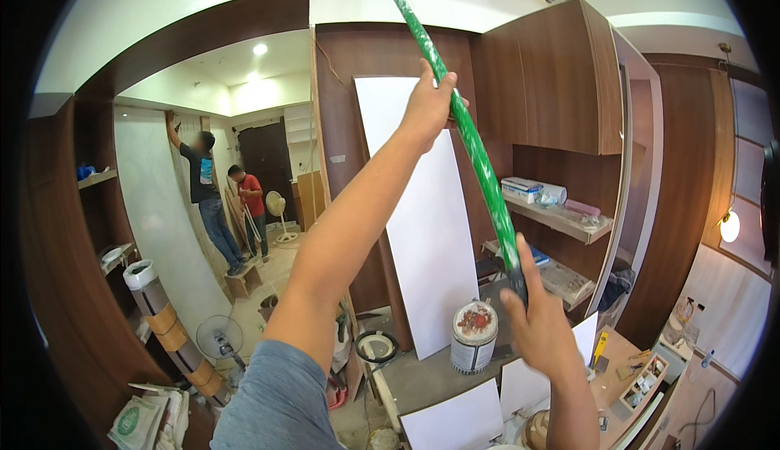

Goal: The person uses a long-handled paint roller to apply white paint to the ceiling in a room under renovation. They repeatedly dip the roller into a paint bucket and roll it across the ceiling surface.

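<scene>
A long green pole with white paint smears slants from the lower right up toward the ceiling. Its upper end reaches the top edge of the picture. My left hand, arm stretched up, is wrapped round the pole's upper part. Lower down, my right hand grips the black end, its index finger lying along the shaft. Below, between my arms, a paint can with a stained lid stands on a grey surface. Behind the pole leans a tall white panel.
Wooden wall cabinets hang at the right, above shelves with boxes and rolls. A workbench with tools lies lower right. At the left stand a standing fan and a tall roll. Two people work in the room beyond.
</scene>
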`<action>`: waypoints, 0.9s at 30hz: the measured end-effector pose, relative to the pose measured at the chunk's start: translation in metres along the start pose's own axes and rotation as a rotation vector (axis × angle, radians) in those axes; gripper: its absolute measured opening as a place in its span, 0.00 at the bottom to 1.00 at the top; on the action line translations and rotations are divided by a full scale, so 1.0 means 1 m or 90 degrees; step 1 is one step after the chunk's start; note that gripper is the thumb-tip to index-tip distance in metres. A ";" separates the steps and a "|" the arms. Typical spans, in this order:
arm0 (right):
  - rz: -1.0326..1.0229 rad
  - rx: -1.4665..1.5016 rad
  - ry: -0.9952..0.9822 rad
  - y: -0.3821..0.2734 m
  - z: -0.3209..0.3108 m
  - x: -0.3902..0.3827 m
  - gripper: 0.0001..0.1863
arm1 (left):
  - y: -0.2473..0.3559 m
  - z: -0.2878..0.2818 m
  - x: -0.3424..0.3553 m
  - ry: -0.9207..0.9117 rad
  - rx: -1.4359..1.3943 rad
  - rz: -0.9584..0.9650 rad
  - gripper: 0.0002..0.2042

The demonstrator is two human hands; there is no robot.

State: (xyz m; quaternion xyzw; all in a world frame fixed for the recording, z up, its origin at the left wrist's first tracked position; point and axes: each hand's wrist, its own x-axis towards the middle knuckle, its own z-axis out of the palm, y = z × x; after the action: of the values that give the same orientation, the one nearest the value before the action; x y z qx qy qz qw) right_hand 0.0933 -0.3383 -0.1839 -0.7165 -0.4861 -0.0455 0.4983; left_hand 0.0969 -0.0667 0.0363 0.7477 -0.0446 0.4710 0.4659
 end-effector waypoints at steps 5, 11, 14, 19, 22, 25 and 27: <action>-0.087 -0.018 0.039 -0.028 0.001 0.094 0.38 | 0.011 -0.001 0.016 0.017 -0.026 0.024 0.26; -0.053 0.003 0.045 -0.085 -0.023 0.158 0.37 | 0.030 0.014 0.030 0.000 -0.022 0.026 0.23; -0.069 0.010 0.050 -0.100 -0.028 0.178 0.37 | 0.036 0.015 0.042 0.037 -0.024 0.047 0.26; -0.087 0.014 0.060 -0.112 -0.031 0.199 0.37 | 0.050 0.006 0.064 0.037 0.009 0.047 0.35; -0.095 0.009 0.064 -0.118 -0.036 0.207 0.37 | 0.051 0.005 0.083 0.028 -0.003 0.061 0.36; -0.098 0.016 0.068 -0.118 -0.036 0.208 0.37 | 0.056 0.001 0.091 0.033 0.021 0.041 0.37; -0.094 0.012 0.068 -0.114 -0.038 0.205 0.37 | 0.057 0.007 0.088 0.039 0.024 0.034 0.37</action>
State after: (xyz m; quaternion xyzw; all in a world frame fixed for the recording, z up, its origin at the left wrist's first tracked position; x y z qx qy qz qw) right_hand 0.1322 -0.2298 0.0240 -0.6708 -0.5107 -0.1155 0.5253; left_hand 0.1217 -0.0714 0.1381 0.7401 -0.0412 0.5069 0.4401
